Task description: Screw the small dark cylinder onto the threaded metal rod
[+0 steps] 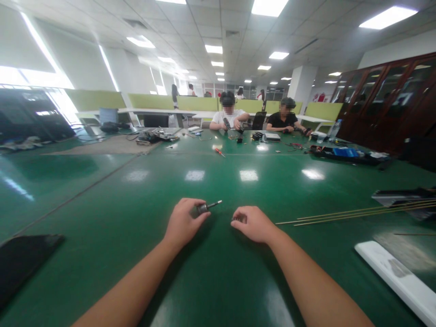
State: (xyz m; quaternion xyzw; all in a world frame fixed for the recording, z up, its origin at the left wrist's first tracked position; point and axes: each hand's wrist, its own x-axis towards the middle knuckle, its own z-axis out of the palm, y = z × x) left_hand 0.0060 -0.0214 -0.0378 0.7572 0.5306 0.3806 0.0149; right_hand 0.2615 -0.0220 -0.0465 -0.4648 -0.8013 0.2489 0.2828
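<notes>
My left hand (185, 223) is closed round a small dark metal cylinder with a thin shaft (203, 208). The shaft points to the right, with a bright tip, and part of the cylinder is hidden in my palm. To the right of that tip, my right hand (254, 223) has its fingers curled in a pinch. Something small and dark shows between the fingertips, too small to name. Both hands are just above or on the green tabletop (218, 181), apart from each other.
Thin brass-coloured rods (354, 212) lie right of my right hand. A white bar (398, 277) is at the near right, a black pad (27, 259) at the near left. An orange screwdriver (220, 152) lies farther off. Two people sit across the table among tools and parts.
</notes>
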